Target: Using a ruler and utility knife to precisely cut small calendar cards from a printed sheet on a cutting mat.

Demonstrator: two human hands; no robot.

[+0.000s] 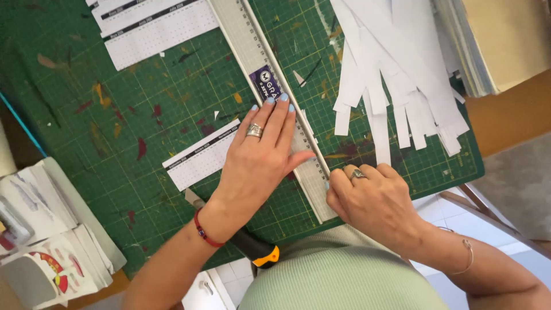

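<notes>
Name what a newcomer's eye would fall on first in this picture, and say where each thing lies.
At the centre, the left hand presses flat on a long metal ruler laid aslant over a paint-flecked green cutting mat. The right hand touches the ruler's near end. A heap of white paper strips fans out at top right.

1. Mat [143,103]: dark green with a pale grid, daubed with red, orange and brown paint.
2. Ruler [258,57]: pale grey, with a purple label.
3. Strips [396,74]: plain white.
4. Left hand [258,161]: light blue nails, silver ring, red wristband.
5. Knife [252,248]: black handle, orange end.
6. Calendar slip [201,156]: white, black top band.
</notes>
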